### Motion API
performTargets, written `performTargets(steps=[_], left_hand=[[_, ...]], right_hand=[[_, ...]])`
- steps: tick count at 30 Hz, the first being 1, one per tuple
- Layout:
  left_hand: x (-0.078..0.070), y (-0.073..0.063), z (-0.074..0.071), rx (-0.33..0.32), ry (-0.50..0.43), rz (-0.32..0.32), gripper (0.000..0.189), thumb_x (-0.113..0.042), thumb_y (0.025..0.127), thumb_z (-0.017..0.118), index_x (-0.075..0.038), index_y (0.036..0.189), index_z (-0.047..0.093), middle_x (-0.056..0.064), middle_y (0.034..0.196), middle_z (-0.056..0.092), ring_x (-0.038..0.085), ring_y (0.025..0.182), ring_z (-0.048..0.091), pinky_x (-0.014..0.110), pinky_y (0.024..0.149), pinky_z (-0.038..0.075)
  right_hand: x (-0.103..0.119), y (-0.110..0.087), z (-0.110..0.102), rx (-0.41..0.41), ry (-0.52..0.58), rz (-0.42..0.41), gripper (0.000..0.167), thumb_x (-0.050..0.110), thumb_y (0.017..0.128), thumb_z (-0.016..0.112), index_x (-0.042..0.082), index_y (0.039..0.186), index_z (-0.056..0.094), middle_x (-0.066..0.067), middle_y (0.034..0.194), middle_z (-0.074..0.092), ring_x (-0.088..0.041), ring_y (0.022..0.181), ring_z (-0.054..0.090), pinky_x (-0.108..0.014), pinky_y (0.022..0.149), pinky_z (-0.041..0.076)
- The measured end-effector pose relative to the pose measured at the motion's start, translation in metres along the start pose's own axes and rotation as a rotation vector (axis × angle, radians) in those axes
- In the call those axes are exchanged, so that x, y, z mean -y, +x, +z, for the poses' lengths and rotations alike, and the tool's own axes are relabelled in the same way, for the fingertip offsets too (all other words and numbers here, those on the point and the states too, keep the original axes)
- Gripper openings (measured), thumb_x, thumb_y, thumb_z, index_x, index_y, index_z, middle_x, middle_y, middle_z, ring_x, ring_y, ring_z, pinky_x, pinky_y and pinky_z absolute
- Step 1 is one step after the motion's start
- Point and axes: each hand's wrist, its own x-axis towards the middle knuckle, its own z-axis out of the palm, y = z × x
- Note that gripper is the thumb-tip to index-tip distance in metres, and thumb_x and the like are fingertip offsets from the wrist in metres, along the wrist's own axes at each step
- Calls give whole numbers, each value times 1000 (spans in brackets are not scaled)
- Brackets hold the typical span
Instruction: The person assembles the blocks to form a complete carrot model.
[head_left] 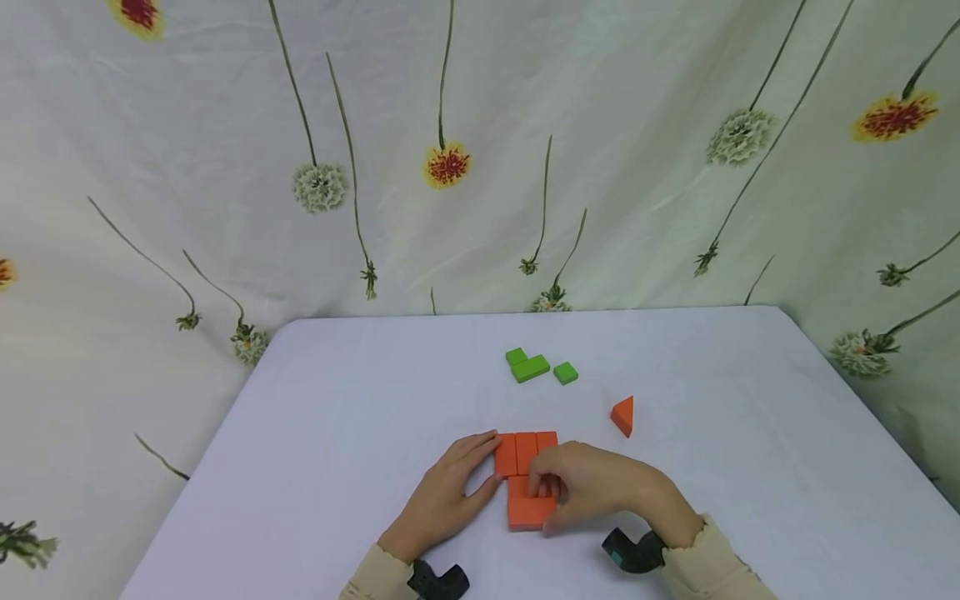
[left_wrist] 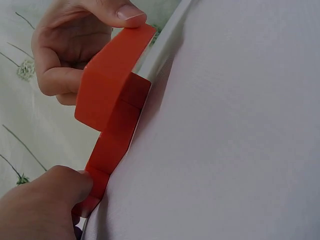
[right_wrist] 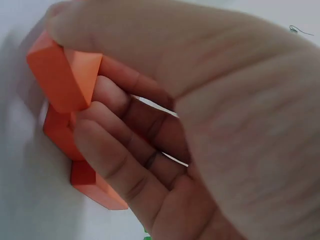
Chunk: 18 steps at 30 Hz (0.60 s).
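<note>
Several flat orange blocks (head_left: pixel 506 456) lie side by side on the white table, edges close together. My right hand (head_left: pixel 592 479) pinches another orange block (head_left: pixel 527 515) between thumb and curled fingers at the near end of the group. In the left wrist view this block (left_wrist: pixel 107 75) is tilted and raised above the others, with the thumb on its end. My left hand (head_left: pixel 446 492) lies at the left side of the group, its index fingertip at the far left block and its thumb near the lower left edge. The right hand covers part of the orange group.
Farther back on the white-covered table (head_left: pixel 360 400) lie an L-shaped group of green blocks (head_left: pixel 530 367) and a single green block (head_left: pixel 566 372). An orange triangular block (head_left: pixel 624 416) lies to the right, beyond the right hand. A flower-printed cloth (head_left: pixel 630 167) hangs behind the table.
</note>
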Motion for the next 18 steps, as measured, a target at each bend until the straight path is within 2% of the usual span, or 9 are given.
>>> performTargets(steps=[7, 18], left_hand=[[-1, -1, 1, -4, -1, 0, 55, -30, 100, 69, -13, 150, 55, 0, 155, 51, 17, 145, 46, 43, 116, 46], [1, -1, 1, -3, -8, 2, 55, -31, 101, 68, -14, 151, 54, 0, 156, 51, 16, 146, 45, 43, 116, 46]], right_hand=[[0, 0, 4, -1, -19, 22, 29, 21, 78, 90, 25, 90, 65, 15, 79, 59, 2, 71, 54, -17, 67, 51], [0, 2, 6, 6, -6, 39, 33, 16, 77, 91, 22, 92, 62, 10, 80, 58, -1, 72, 52, -18, 66, 49]])
